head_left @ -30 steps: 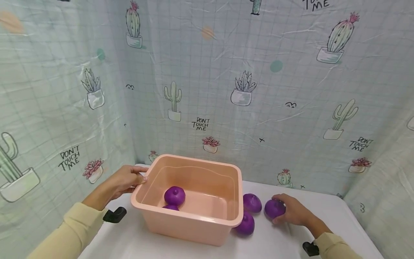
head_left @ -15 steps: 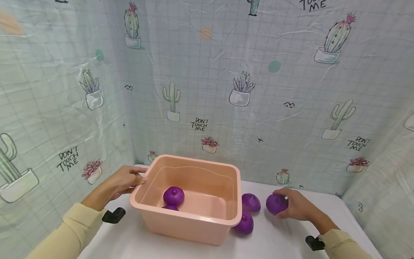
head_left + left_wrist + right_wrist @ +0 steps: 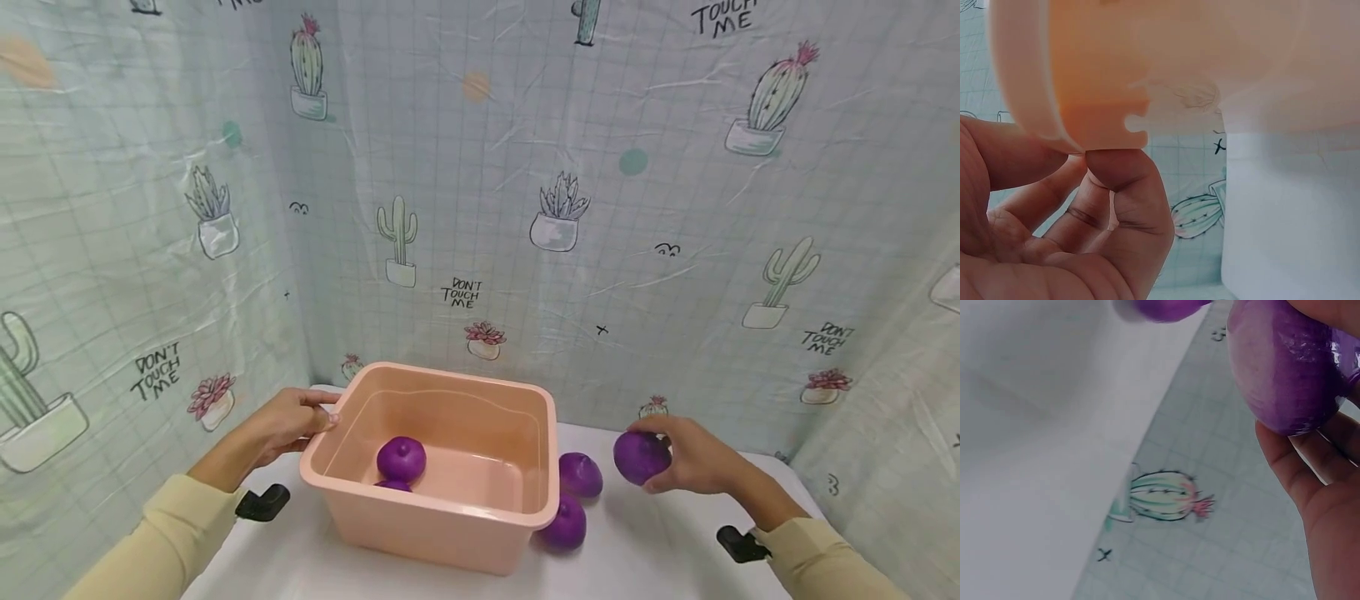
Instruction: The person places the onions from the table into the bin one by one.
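My left hand (image 3: 285, 427) pinches the left rim of a peach plastic tub (image 3: 423, 533); in the left wrist view the thumb and a bent finger (image 3: 1138, 212) meet at the rim. A purple onion (image 3: 641, 457) is in my right hand (image 3: 701, 460), held between fingers and thumb above the table, to the right of the tub. The right wrist view shows this onion (image 3: 1291, 369) up close, shiny in places. Inside the tub lie a purple onion (image 3: 401, 459) and another (image 3: 393, 485), mostly hidden by the front wall.
Two more purple onions stand by the tub's right side, one farther back (image 3: 580, 476) and one nearer (image 3: 564, 527), partly behind the rim. The white table (image 3: 637, 554) meets a cactus-print curtain (image 3: 480, 208) at the back and sides.
My right hand has lifted the onion off the table, and its wrist has shifted to the right. The left hand keeps its grip on the tub, which stays in place.
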The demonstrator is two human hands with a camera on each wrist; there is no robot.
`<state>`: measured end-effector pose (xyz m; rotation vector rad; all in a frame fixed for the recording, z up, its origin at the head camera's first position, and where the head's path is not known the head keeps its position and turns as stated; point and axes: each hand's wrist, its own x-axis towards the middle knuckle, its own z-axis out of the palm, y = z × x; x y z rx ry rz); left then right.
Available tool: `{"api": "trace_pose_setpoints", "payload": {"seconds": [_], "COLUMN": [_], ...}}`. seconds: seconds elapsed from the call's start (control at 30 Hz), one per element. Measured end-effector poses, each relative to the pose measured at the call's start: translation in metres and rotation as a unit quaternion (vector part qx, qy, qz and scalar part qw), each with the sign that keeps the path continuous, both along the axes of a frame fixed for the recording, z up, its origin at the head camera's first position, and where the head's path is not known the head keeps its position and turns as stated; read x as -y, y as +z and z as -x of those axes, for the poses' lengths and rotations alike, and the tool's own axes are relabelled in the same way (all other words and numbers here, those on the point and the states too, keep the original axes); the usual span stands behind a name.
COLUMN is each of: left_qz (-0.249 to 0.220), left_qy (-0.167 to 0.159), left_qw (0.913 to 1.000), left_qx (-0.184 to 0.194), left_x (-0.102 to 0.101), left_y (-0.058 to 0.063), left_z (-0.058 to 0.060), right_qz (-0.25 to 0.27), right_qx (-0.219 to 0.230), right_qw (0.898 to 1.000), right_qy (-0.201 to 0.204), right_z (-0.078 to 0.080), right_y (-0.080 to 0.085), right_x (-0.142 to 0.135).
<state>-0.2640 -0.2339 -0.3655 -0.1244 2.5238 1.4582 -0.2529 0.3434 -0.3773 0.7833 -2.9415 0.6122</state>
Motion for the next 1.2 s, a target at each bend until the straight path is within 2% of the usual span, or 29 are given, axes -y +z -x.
{"api": "trace_pose_setpoints", "payload": {"seconds": [0.3,0.47,0.67,0.9,1.2], "left_qz": [-0.018,-0.02,-0.021,-0.025,-0.023], "left_qy": [-0.016,-0.021,-0.019,-0.018,-0.02], "left_qw": [0.9997,0.9996,0.9996,0.9995,0.9995], "left_qx": [0.002,0.004,0.001,0.001,-0.008], "left_x": [0.008,0.007,0.006,0.005,0.003], "left_y": [-0.002,-0.002,-0.001,-0.001,0.0], "left_z": [-0.002,-0.001,0.002,0.0,0.003], "right_qz": [-0.004,-0.01,-0.017,-0.013,-0.008], "right_qx": [-0.019,-0.023,-0.057,-0.081,-0.105], "right_qw": [0.999,0.999,0.996,0.993,0.986], "right_qy": [0.028,0.042,0.073,0.088,0.128], "right_z": [-0.001,-0.002,0.001,-0.001,0.002], "right_y": [0.033,0.043,0.055,0.07,0.085], "right_x": [0.031,0.044,0.058,0.079,0.114]}}
